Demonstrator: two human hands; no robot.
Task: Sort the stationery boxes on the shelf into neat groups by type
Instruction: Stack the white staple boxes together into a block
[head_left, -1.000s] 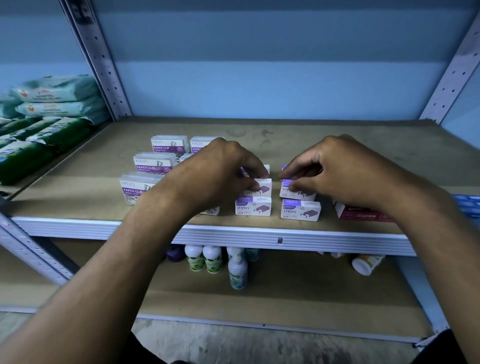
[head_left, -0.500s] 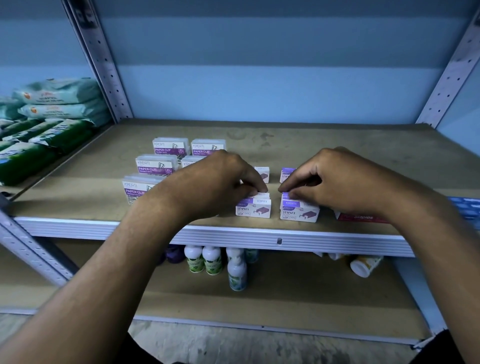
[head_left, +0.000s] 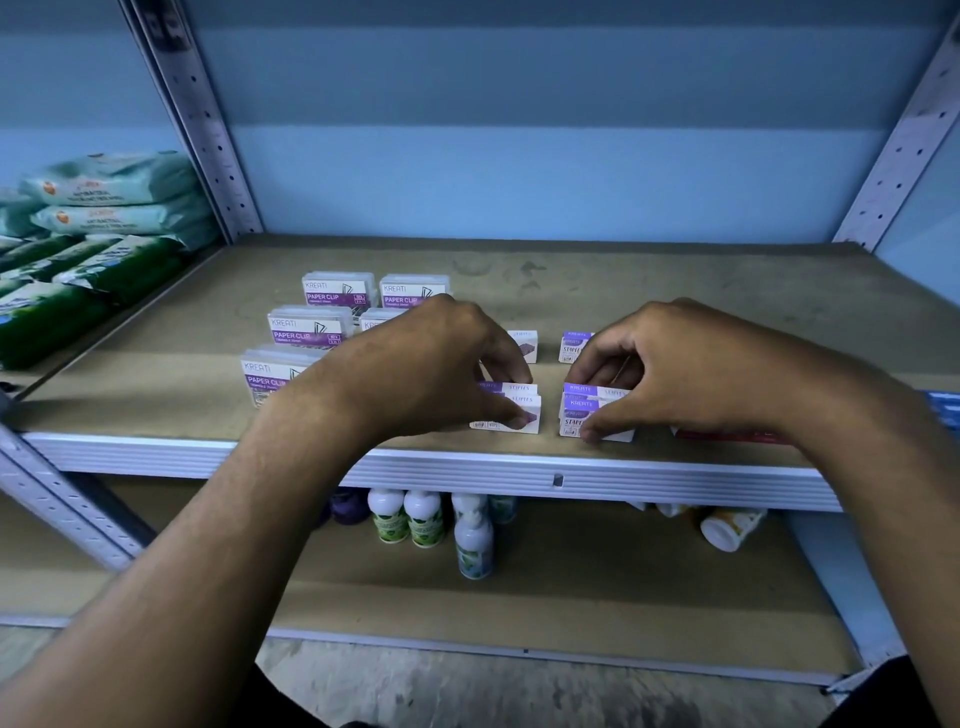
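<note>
Both forearms reach in from the near edge over the shelf (head_left: 156, 364); the left hand (head_left: 421, 364), palm down and curled, pinches the near-left staples boxes (head_left: 511, 408) between thumb and fingers; the right hand (head_left: 691, 374), curled likewise, pinches the staples boxes just to the right (head_left: 582, 405); paper clip boxes (head_left: 306, 327) stand grouped at far left.

— What do you see near the shelf's front edge?
— Your white-and-purple staples boxes (head_left: 511, 410) in two short columns, two more behind (head_left: 574, 347).
— And left?
— Your paper clip boxes (head_left: 309, 328), upright, grouped in rows.
</note>
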